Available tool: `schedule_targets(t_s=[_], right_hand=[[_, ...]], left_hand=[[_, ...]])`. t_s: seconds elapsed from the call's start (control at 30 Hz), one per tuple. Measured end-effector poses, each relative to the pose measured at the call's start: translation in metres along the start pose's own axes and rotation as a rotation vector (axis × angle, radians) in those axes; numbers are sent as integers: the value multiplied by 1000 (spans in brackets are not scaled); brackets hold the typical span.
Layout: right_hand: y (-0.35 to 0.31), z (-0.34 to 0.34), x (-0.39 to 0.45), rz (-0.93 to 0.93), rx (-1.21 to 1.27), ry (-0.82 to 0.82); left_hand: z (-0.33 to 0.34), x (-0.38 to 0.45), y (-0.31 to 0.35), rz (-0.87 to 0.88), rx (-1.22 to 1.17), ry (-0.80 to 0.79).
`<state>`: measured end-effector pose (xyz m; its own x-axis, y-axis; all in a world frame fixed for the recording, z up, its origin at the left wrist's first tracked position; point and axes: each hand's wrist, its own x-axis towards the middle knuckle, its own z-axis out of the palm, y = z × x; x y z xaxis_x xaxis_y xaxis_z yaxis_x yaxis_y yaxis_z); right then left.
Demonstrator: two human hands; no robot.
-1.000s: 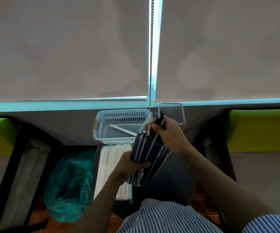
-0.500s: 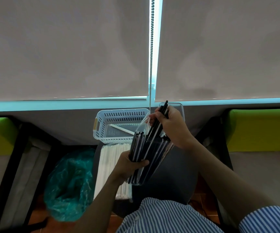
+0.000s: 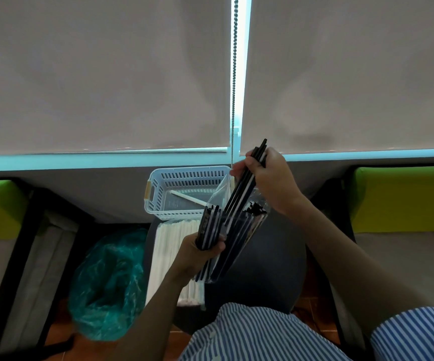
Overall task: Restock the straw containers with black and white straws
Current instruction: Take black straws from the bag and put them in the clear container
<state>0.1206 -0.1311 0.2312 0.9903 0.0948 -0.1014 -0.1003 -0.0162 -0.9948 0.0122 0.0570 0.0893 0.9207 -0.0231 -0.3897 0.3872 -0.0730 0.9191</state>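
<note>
My left hand (image 3: 200,254) grips a clear plastic bag of black straws (image 3: 232,238) low down, together with a loose bunch of black straws on its left side. My right hand (image 3: 270,178) pinches a few black straws (image 3: 247,182) and holds them half drawn out of the bag's open top. Behind the bag sits a white slotted basket (image 3: 158,194) with one white straw (image 3: 184,198) lying in it. A pack of white straws (image 3: 174,246) lies below the basket on a dark stool. The clear container seen earlier is hidden behind my right hand.
A green plastic bag (image 3: 106,280) lies on the floor at lower left. Green cushioned benches (image 3: 403,196) flank the spot on both sides. Roller blinds with a bead chain (image 3: 234,82) hang ahead, above a grey ledge (image 3: 80,188).
My right hand has risen up and to the right, drawing a few black straws further out of the bag. My left hand has kept its hold on the bag.
</note>
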Motion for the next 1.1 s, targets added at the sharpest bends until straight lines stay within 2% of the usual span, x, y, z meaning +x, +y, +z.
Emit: schedule_targets(t_s=[0.23, 0.57, 0.7, 0.9, 1.1], right_hand=[[-22, -14, 13, -75, 28, 71], [-50, -47, 42, -310, 54, 297], [-41, -57, 58, -385, -119, 410], [17, -48, 72, -254, -329, 327], [58, -40, 76, -85, -412, 229]], left_hand=[[-2, -2, -9, -32, 10, 18], [-8, -2, -19, -66, 43, 88], [-9, -1, -18, -67, 42, 99], [-9, 1, -10, -54, 32, 88], [-7, 4, -2, -24, 31, 81]])
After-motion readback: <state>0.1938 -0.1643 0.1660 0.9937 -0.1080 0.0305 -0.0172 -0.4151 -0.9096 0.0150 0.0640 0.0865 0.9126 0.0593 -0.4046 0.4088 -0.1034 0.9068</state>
